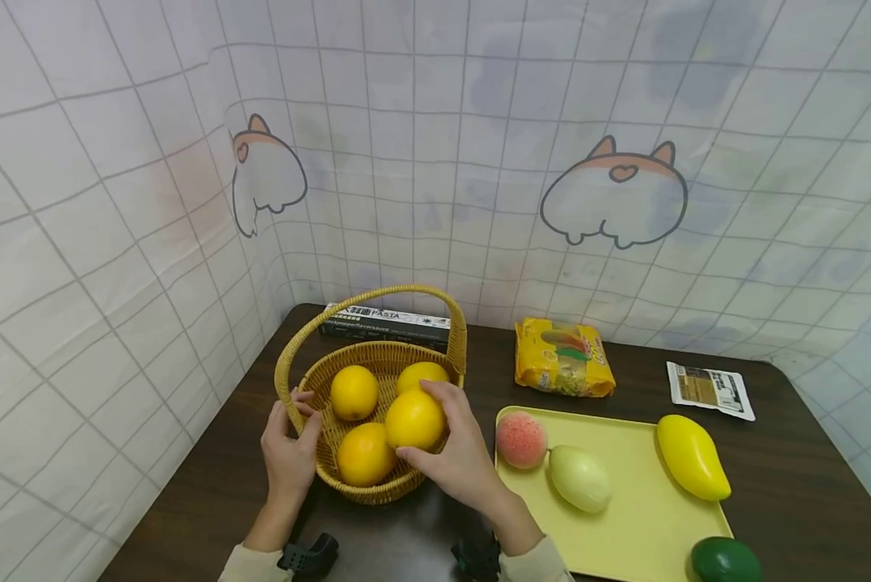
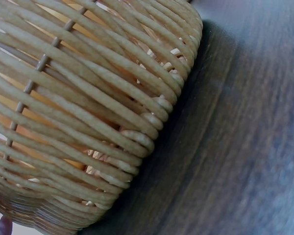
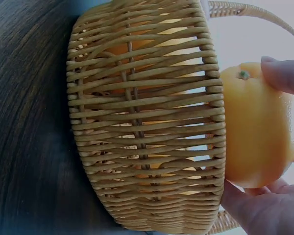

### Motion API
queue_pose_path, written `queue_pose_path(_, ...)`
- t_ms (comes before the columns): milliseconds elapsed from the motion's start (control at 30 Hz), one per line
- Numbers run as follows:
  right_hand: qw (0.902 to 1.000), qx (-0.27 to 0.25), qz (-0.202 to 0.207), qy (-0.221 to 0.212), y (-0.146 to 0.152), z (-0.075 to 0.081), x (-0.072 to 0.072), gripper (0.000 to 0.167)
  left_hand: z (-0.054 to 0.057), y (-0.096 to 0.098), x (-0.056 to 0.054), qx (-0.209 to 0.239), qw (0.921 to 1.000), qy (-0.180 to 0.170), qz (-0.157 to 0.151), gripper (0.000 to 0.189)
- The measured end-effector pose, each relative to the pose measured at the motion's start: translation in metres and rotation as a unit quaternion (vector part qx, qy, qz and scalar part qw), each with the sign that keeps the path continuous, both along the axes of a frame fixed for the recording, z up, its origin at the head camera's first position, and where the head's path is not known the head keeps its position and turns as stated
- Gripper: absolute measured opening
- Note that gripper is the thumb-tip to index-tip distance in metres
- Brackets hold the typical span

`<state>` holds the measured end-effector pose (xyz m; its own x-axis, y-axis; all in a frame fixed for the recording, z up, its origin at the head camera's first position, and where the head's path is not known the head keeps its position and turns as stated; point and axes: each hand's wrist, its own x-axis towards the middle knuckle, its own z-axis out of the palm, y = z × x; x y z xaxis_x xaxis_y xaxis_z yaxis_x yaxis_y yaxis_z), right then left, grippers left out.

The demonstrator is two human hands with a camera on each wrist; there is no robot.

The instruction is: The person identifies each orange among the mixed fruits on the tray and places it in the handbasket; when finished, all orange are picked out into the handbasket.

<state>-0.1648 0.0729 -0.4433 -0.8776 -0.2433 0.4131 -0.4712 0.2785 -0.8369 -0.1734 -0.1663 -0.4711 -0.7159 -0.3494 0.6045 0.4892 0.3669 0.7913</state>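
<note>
A wicker basket [image 1: 377,495] with a tall arched handle stands on the table in the head view. My left hand [image 1: 290,449] grips it at the left, thumb and fingers around the foot of the handle. Between the thumb and fingers of my right hand [image 1: 464,453] is an orange [image 1: 415,419], held at the right side of the basket's mouth. In the right wrist view that orange [image 3: 257,132] shows its green stem spot, right at the woven rim. More oranges [image 1: 354,393] lie inside. The left wrist view shows mostly the basket's woven side [image 2: 88,98].
A yellow tray [image 1: 635,517] at the right bears a peach [image 1: 521,440] and a pale green fruit [image 1: 579,478]. A mango [image 1: 692,457] and a dark green avocado [image 1: 725,559] lie over its right edge. Behind are a pasta box [image 1: 385,325], a yellow packet [image 1: 562,358] and a flat pouch [image 1: 710,390].
</note>
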Motion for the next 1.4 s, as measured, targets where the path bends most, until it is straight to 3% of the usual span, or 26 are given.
queue_pose_path(633, 0.9989, 0.034, 0.002, -0.031, -0.001, -0.007, -0.002, 0.072, 0.003, 0.001, 0.001, -0.003, 1.0000, 0.002, 0.003, 0.009)
queue_pose_path(900, 0.9960, 0.083, -0.023, -0.021, 0.001, -0.013, -0.004, 0.070, 0.003, 0.001, 0.002, 0.001, 0.9999, -0.014, 0.004, 0.008)
queue_pose_path(1400, 0.9963, 0.082, 0.006, -0.027, 0.002, -0.015, -0.006, 0.068, 0.002, 0.001, 0.000, 0.002, 1.0000, 0.002, -0.001, 0.007)
